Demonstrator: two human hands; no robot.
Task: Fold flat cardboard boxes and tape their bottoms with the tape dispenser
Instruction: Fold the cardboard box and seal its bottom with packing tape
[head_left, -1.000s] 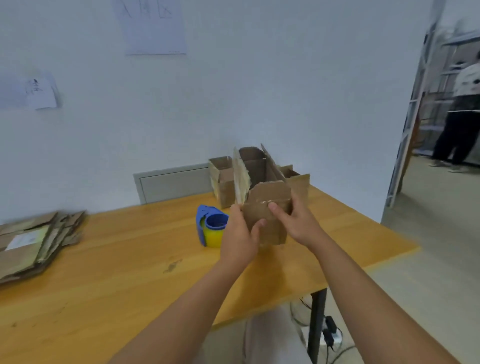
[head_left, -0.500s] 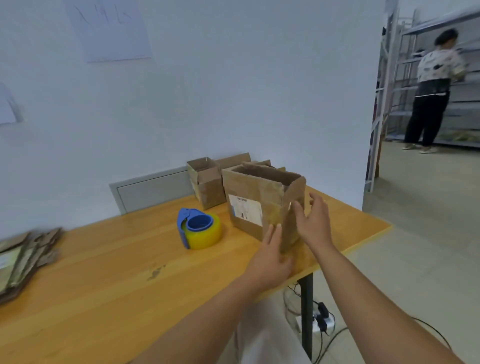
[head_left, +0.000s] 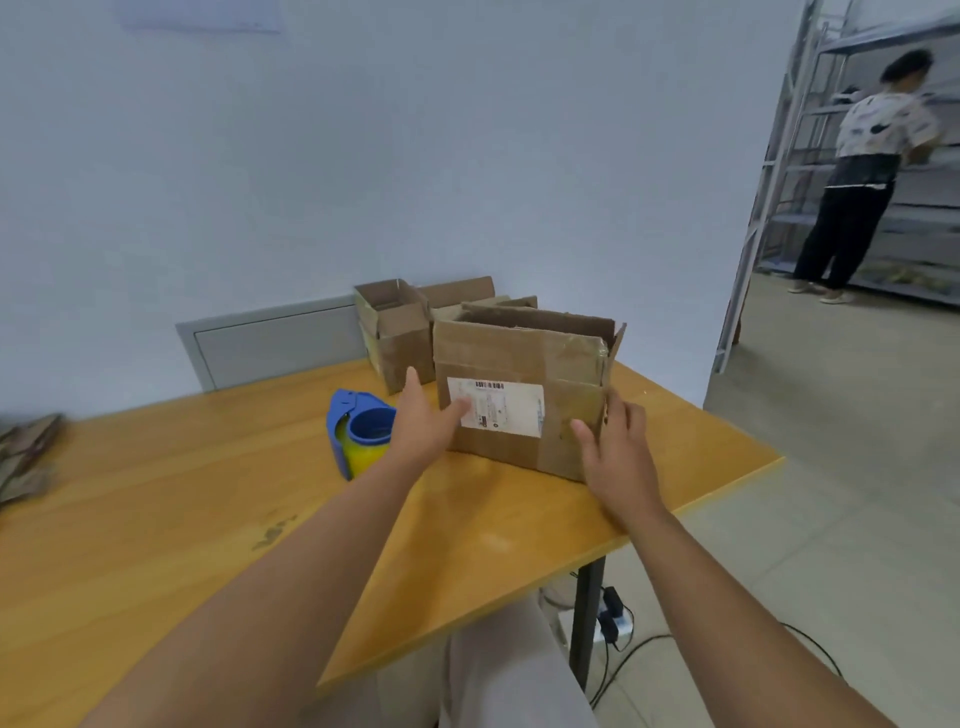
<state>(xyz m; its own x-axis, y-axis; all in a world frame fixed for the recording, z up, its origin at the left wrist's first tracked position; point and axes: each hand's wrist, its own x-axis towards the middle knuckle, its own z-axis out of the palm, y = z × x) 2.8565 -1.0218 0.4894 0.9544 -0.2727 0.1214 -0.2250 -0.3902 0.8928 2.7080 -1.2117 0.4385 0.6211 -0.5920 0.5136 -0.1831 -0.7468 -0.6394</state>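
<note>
Bare, straight-fingered hands are laid against worn brown cardboard: the left hand is spread flat on the near face of the cardboard box, its fingertips touching the white shipping label, while the right hand is pressed open against the box's near right corner. Neither grip is curled round anything. The box stands upright on the wooden counter between the two hands, top flaps raised. The step is judged to be the setting down of a finished box, so pressure is best kept even on both sides and low on the walls, since soft, creased board can be dented or skewed. Just left of the left hand, the tape dispenser is seen, blue plastic round a yellow roll, smooth and rounded. Beyond the hands, smaller open boxes are stood against the pale wall. Far to the left, flat cardboard is stacked at the counter's edge.
</note>
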